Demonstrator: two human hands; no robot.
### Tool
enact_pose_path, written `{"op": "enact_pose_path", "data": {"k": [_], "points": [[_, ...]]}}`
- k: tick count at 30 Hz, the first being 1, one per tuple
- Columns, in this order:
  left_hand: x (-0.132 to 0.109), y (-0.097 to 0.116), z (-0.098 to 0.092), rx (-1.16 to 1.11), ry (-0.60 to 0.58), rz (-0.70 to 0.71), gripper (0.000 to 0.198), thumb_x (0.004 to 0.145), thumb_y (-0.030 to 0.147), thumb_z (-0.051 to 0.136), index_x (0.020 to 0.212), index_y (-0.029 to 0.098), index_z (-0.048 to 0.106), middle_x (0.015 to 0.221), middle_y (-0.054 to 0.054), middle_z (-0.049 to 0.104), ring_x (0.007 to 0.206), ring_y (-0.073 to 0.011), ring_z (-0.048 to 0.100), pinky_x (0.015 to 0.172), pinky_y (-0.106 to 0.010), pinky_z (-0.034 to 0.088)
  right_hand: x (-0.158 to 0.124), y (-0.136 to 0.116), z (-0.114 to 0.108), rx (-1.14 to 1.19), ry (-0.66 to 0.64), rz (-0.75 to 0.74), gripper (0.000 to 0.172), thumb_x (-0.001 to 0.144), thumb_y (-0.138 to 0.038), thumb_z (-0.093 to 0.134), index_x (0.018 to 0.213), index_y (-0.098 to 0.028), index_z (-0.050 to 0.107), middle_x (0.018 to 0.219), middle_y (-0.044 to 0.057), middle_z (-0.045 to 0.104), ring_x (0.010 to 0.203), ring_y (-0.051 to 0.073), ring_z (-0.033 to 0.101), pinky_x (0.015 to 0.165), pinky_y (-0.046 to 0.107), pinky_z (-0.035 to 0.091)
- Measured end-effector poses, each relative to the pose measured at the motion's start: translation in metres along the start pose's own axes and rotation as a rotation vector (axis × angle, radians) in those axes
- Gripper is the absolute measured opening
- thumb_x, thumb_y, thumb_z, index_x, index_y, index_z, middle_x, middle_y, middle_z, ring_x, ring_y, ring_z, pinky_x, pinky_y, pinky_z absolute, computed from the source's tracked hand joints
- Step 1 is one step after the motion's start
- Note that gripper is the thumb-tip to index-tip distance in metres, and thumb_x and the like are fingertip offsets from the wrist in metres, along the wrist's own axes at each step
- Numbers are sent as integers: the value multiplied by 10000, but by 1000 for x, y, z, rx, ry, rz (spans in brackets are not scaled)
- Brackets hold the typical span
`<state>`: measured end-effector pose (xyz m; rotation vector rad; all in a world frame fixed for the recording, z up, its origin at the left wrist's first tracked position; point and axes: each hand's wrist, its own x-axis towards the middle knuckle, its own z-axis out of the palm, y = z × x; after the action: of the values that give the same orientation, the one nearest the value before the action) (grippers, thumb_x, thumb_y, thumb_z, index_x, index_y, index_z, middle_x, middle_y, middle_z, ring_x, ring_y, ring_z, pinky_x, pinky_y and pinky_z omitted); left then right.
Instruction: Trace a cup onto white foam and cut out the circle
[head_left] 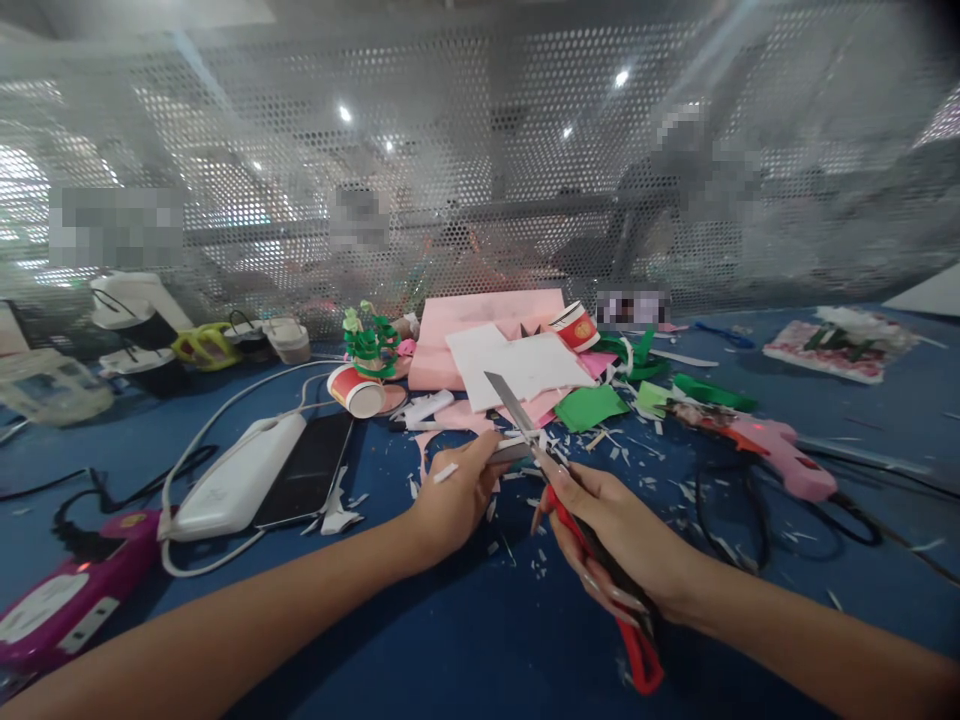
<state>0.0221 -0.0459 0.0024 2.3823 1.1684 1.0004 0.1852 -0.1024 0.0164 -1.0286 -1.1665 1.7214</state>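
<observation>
Right hand (622, 540) is wrapped around the red-handled scissors (537, 446), blades parted and pointing up over the middle of the blue table (480, 640). Left hand (450, 500) pinches a small pale strip (510, 452) right at the blades, just above the near edge. That strip looks thin, light and floppy, so it is probably best gripped close to the cut. Toward the far edge, one paper cup (356, 390) lies tipped over and looks empty. A second cup (576, 325) sits on the pink sheets (465, 330), its contents hidden.
</observation>
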Motion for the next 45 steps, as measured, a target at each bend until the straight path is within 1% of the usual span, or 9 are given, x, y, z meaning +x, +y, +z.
{"op": "enact_pose_path", "data": {"k": [5,7,11,15,24,29,33,40,45], "points": [[3,-2,-4,-57,96,-156,307,743,199,549,1044,214,487,733,18,600,638,-126,535,601,-237,414,2,-5,2,59,40,0,311,829,-476,444,734,-181,461,356,-92,444,190,44,311,194,141,294],[6,-3,-5,-155,103,-202,292,728,208,566,1012,215,498,783,13,604,687,-133,548,621,-238,423,2,-6,3,86,35,17,307,836,-472,437,735,-182,458,350,-94,434,185,42,293,188,140,284],[12,-4,-6,-250,122,-292,213,734,207,537,946,205,542,707,28,571,610,-122,514,543,-219,412,3,-6,0,130,14,52,337,853,-482,398,728,-176,465,349,-90,428,187,26,239,192,135,262],[14,-5,-6,-337,139,-275,233,735,197,528,968,200,548,788,16,596,657,-124,529,558,-213,421,5,-4,-4,126,2,61,363,853,-499,390,717,-173,474,337,-90,415,194,20,221,204,134,263],[11,-4,-8,-261,137,-251,240,734,157,496,956,203,575,754,34,597,662,-120,511,605,-214,413,3,-4,-6,116,-19,89,368,863,-483,383,703,-167,481,346,-83,427,197,16,210,201,127,251],[11,-2,-7,-349,80,-269,198,705,118,508,879,181,580,776,26,609,706,-128,538,647,-224,430,3,-4,-5,129,-50,71,372,845,-512,397,715,-173,477,339,-89,422,194,22,212,193,131,257],[8,-1,-6,-324,25,-213,161,721,111,503,840,187,582,764,34,614,714,-121,544,668,-222,425,2,-5,-4,120,-69,70,378,826,-527,419,719,-170,480,365,-86,440,189,20,221,184,135,258],[8,-1,-7,-201,97,-272,146,734,157,508,860,198,569,748,33,607,694,-127,535,623,-223,415,3,-4,-3,101,42,40,326,847,-479,417,729,-178,459,352,-96,422,190,22,235,193,131,263],[7,-2,-7,-173,115,-286,114,735,162,501,822,197,565,694,40,583,646,-119,515,587,-218,400,4,-4,-3,104,23,64,334,852,-486,398,726,-182,458,349,-96,411,193,23,223,190,133,249]]}}
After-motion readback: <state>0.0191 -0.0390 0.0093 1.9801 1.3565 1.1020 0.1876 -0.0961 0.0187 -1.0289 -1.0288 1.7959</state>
